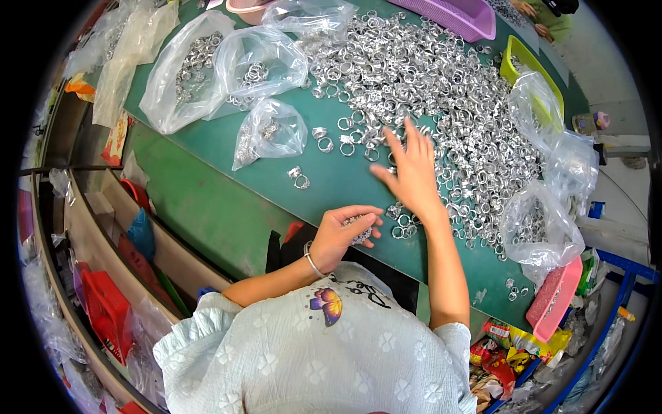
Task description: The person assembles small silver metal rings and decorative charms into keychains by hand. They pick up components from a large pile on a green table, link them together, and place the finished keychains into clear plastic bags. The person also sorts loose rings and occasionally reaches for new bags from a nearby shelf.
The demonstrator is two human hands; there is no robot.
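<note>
A broad heap of silver-coloured rings [407,72] covers much of the green tabletop [227,145]. My left hand [341,234], near the table's front edge, is curled around a small bunch of rings [362,231]. Over the near side of the heap, my right hand [412,169] has its fingers spread and nothing visible in them. A few loose rings [345,138] lie left of its fingertips, and a pair [298,177] sits farther left by itself. Some rings are hidden beneath my right hand.
Clear plastic bags with rings [269,131] stand at the left, and another bag [541,228] at the right. Around the heap are a purple basket [462,17], a yellow-green basket [534,69] and a pink tray [554,300]. Another person's hands [534,17] show at the far right.
</note>
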